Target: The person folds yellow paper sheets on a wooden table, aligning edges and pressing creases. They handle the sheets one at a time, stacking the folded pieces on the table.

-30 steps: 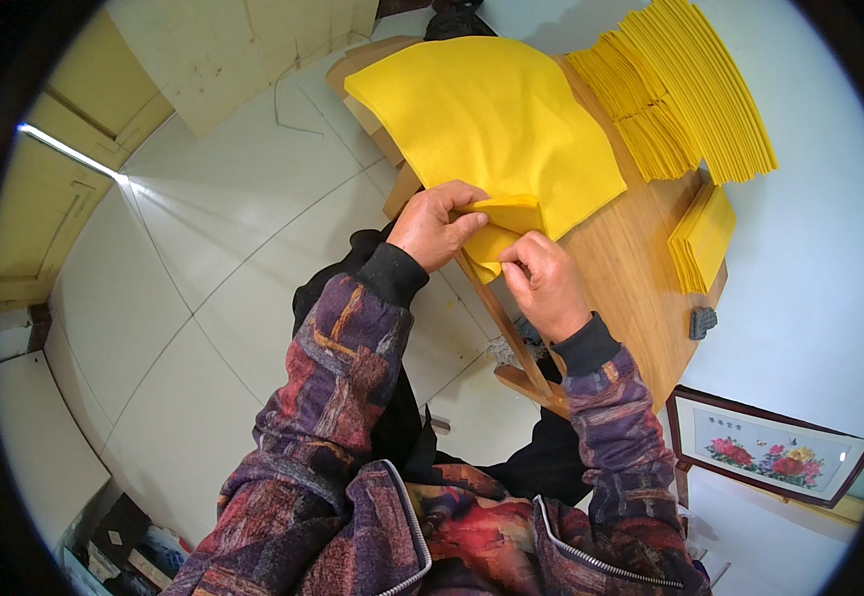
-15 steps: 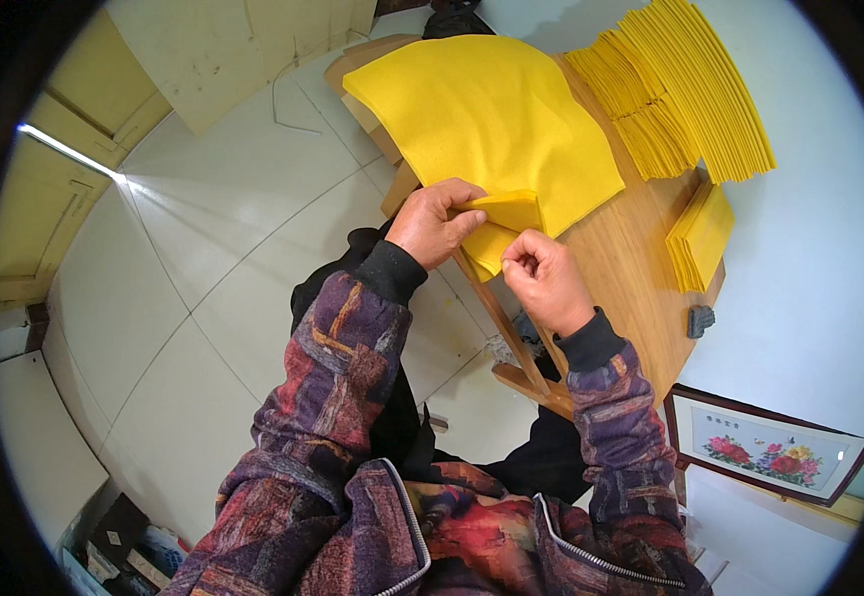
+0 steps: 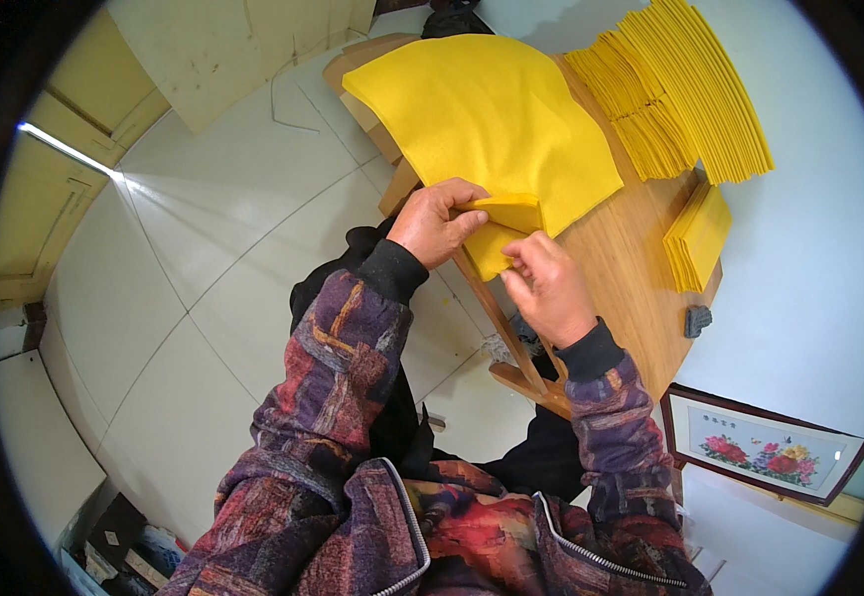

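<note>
A large yellow felt-like cloth sheet (image 3: 482,109) spreads over the wooden table (image 3: 616,283) and hangs past its left edge. On its near side is a smaller folded yellow cloth (image 3: 513,211); whether it is part of the large sheet I cannot tell. My left hand (image 3: 437,223) is closed on the folded cloth's left end, thumb on top. At the lower right corner of that cloth, my right hand (image 3: 554,290) has its thumb and forefinger slightly apart, the fingertips close to the yellow edge. Nothing shows between them.
Tall stacks of folded yellow cloth (image 3: 695,94) stand at the table's far right, with a smaller yellow stack (image 3: 698,238) nearer. A small dark grey block (image 3: 697,321) lies by the right edge. A framed flower picture (image 3: 765,447) leans at the lower right. Pale floor tiles (image 3: 223,258) lie left.
My right thumb and forefinger were pinched together and have come apart, and the hand has turned slightly. My left hand keeps its hold on the folded cloth.
</note>
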The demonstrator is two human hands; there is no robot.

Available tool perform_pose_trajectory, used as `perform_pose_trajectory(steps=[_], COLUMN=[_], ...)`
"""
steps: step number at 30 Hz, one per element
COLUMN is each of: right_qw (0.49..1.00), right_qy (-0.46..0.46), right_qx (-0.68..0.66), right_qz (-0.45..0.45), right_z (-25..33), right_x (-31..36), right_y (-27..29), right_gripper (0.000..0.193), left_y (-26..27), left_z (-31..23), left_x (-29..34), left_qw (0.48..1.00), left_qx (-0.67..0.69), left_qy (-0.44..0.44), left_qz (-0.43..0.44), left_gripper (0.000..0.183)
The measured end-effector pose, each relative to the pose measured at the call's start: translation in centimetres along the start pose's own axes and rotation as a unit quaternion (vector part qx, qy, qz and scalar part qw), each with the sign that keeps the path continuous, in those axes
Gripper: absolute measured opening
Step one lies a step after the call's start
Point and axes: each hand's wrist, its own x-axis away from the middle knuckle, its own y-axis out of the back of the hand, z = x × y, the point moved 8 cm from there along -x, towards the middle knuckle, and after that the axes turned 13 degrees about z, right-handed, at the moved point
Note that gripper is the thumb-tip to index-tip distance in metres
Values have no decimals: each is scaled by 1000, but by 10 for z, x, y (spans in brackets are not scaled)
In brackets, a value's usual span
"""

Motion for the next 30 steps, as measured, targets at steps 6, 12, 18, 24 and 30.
perform_pose_trajectory(steps=[6,12,18,24,30], right_qw=[980,987,996,997,984], right_qy=[64,62,39,-13,-42], right_qx=[186,147,77,-76,-168], right_qz=[3,15,11,20,34], right_z=[16,10,5,-11,-27], right_x=[0,-4,-7,-7,-9], right_y=[-11,-7,-3,-2,-5], right_gripper=[11,10,6,4,5], left_y=[-1,-1,0,-1,0], left_z=[1,-1,-5,-5,-4], left_x=[0,1,1,1,1], left_qw=[1000,1000,1000,1000,1000], left_qx=[11,19,13,13,5], left_qy=[10,22,16,20,16], left_qz=[-2,-1,4,5,1], left_gripper=[20,20,20,19,18])
